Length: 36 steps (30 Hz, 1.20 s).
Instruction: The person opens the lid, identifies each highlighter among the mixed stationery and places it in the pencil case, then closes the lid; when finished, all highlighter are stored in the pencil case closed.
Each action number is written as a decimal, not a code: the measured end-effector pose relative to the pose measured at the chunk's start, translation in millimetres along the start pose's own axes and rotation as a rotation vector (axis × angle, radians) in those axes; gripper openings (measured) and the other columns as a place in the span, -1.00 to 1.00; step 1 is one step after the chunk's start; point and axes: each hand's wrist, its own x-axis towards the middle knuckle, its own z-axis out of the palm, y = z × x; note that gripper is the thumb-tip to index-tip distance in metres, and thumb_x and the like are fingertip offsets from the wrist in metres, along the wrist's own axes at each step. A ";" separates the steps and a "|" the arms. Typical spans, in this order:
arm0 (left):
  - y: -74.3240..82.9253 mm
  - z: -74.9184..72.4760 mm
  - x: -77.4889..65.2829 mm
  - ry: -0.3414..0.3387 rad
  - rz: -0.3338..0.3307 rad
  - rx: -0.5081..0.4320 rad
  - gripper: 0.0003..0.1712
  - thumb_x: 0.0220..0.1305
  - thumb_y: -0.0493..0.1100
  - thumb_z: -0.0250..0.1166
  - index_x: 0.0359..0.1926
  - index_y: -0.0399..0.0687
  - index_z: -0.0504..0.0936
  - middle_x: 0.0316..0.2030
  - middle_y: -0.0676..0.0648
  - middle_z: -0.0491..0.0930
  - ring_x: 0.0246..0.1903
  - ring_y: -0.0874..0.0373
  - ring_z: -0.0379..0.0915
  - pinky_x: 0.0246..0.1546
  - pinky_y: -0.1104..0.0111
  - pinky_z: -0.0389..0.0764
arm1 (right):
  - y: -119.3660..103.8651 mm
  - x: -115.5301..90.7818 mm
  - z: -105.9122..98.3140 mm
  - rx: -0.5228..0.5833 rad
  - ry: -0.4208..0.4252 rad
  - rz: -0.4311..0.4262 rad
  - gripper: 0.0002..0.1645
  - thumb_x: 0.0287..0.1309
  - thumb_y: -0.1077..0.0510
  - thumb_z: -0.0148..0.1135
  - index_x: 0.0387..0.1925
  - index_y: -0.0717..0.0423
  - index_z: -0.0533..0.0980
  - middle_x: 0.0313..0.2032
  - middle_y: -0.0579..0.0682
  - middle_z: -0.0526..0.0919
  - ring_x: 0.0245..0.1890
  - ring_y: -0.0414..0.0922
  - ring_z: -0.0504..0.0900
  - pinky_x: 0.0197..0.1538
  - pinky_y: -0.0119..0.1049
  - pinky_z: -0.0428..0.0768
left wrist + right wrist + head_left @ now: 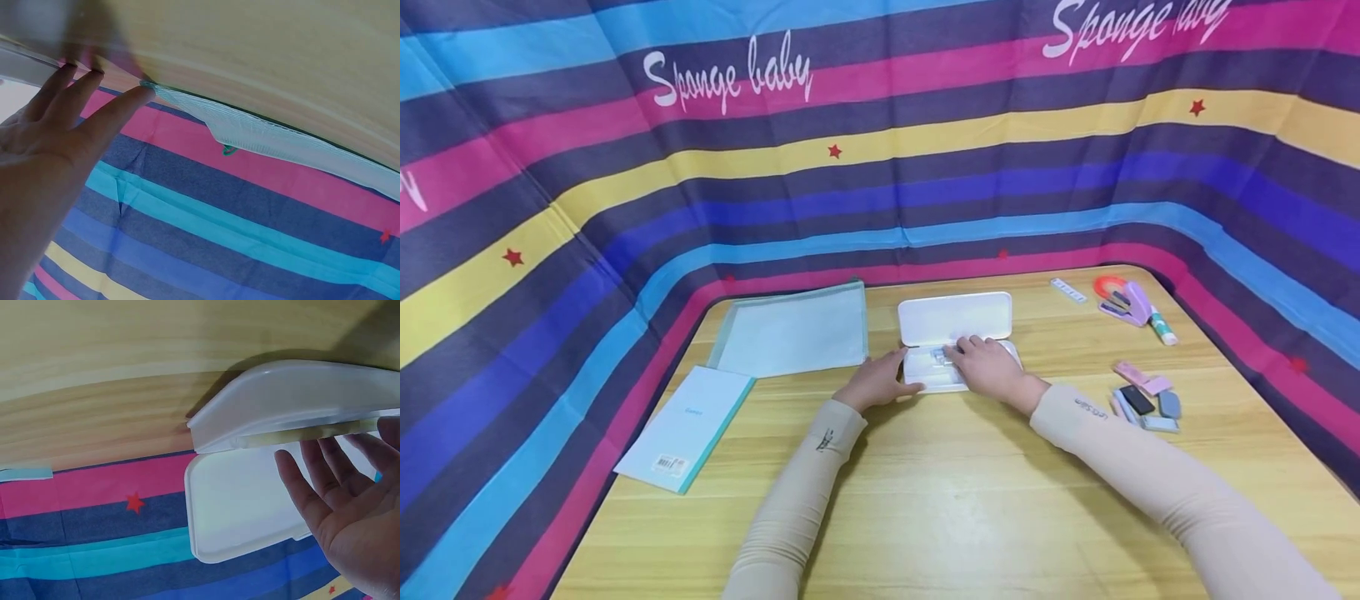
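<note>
A white pencil case (955, 318) lies with its lid raised at the middle of the table. My left hand (877, 382) is at the case's left end, thumb near the front corner and fingers toward the back. In the left wrist view, the left fingers (74, 103) look straight and spread. My right hand (988, 367) reaches over the case's base, fingertips inside it beside a small clear-and-bluish thing (938, 357), whose kind is unclear. In the right wrist view, spread right fingers (306, 487) meet the base's rim; any contents beyond are hidden.
A mesh zip pouch (793, 329) and a pale notebook (688, 425) lie left. At right are a ruler-like strip (1067, 290), orange tape ring (1108, 286), purple stapler (1135, 304), glue stick (1163, 327) and several small blocks, one black (1138, 399). Striped cloth surrounds the table.
</note>
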 end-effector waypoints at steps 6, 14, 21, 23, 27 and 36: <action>-1.8 -2.0 -0.5 -0.018 -0.004 0.007 0.07 -0.12 0.49 0.00 0.31 -0.01 0.00 0.19 -0.05 0.20 0.15 0.10 0.12 0.13 -0.03 -0.02 | 4.6 -14.3 -16.1 0.055 0.025 0.068 -0.53 0.03 0.03 0.10 0.00 0.10 0.44 -0.24 0.08 0.49 -0.29 0.01 0.44 -0.32 -0.11 0.45; -4.8 -2.5 2.5 -0.031 -0.018 0.013 0.09 -0.13 0.52 -0.04 0.32 0.01 -0.05 0.24 -0.04 0.11 0.20 0.12 -0.01 0.16 -0.01 -0.10 | 34.2 -66.8 -51.5 0.035 -0.017 0.282 -0.62 -0.06 0.00 0.20 -0.25 0.20 0.53 -0.35 0.13 0.51 -0.34 0.07 0.44 -0.41 -0.05 0.44; -2.5 -0.8 2.9 -0.058 -0.021 -0.010 0.10 -0.13 0.51 -0.03 0.32 -0.01 -0.06 0.25 -0.06 0.08 0.22 0.11 -0.05 0.16 -0.02 -0.14 | 55.9 -104.1 -66.9 -0.016 -0.078 0.392 -0.62 -0.07 0.02 0.20 -0.29 0.25 0.51 -0.41 0.18 0.50 -0.40 0.12 0.43 -0.50 -0.01 0.43; -2.0 -1.2 2.7 -0.062 -0.025 -0.010 0.10 -0.13 0.51 -0.03 0.32 -0.01 -0.06 0.25 -0.05 0.07 0.22 0.11 -0.04 0.16 -0.02 -0.13 | 59.1 -111.2 -70.4 -0.021 -0.108 0.426 -0.60 -0.05 0.01 0.18 -0.26 0.25 0.51 -0.41 0.19 0.49 -0.40 0.12 0.43 -0.50 -0.01 0.44; -1.3 -1.8 2.4 -0.057 -0.025 -0.009 0.08 -0.11 0.49 -0.01 0.32 -0.01 -0.05 0.25 -0.05 0.08 0.21 0.12 -0.03 0.16 -0.02 -0.12 | 63.6 -122.1 -76.5 -0.003 -0.204 0.495 -0.58 0.00 0.00 0.14 -0.22 0.27 0.49 -0.39 0.20 0.49 -0.39 0.13 0.43 -0.45 0.02 0.43; 0.1 -2.5 1.1 -0.052 -0.027 -0.014 0.08 -0.11 0.49 0.00 0.32 0.00 -0.05 0.24 -0.05 0.08 0.21 0.10 -0.01 0.16 -0.01 -0.11 | 71.3 -143.1 -84.7 0.104 -0.457 0.631 -0.60 0.00 0.03 0.12 -0.29 0.34 0.48 -0.61 0.05 0.47 -0.59 0.01 0.45 -0.63 -0.03 0.39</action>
